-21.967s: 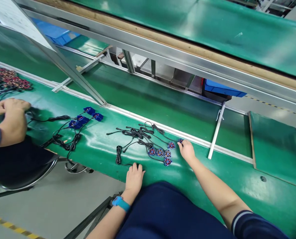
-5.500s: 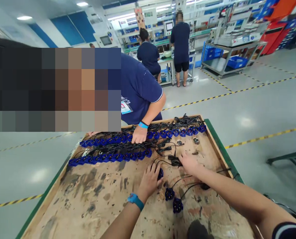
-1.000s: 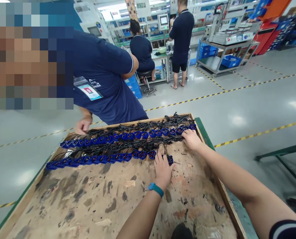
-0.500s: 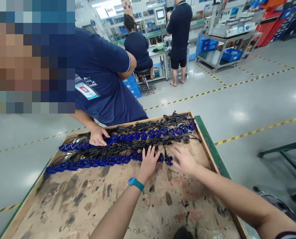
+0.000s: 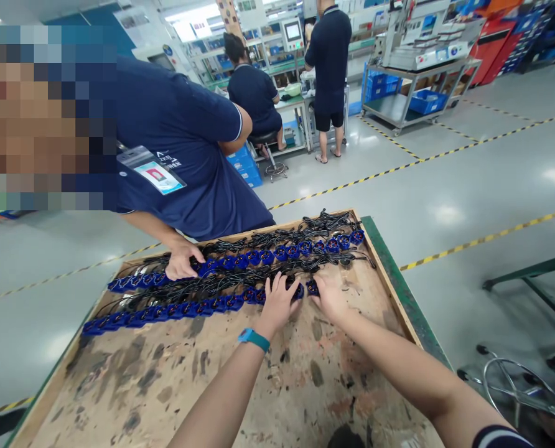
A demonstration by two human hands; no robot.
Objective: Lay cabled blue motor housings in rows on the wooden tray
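My left hand (image 5: 280,302) lies with fingers spread over the right end of the nearer row of blue housings (image 5: 203,307), touching the ones under it. Small coloured wires show inside these cup-like parts, and black cables (image 5: 231,280) run from them in bundles behind the row. At the row's right end my right hand (image 5: 331,298) is closed on a single blue housing (image 5: 312,287), which stands a little apart from the others. Its fingertips are partly hidden. Across the board, a co-worker's hand (image 5: 181,260) touches the farther row of blue housings (image 5: 280,252).
The rows lie on a stained wooden board (image 5: 175,386) with a raised wooden rim (image 5: 389,286), on a green table (image 5: 399,274). A co-worker (image 5: 188,137) leans over the far left side. Behind are two more people, a metal cart (image 5: 399,106) and a stool (image 5: 272,155).
My right hand has moved left and closed on the end blue housing, which has shifted slightly toward the row. My left hand stays nearly in place.
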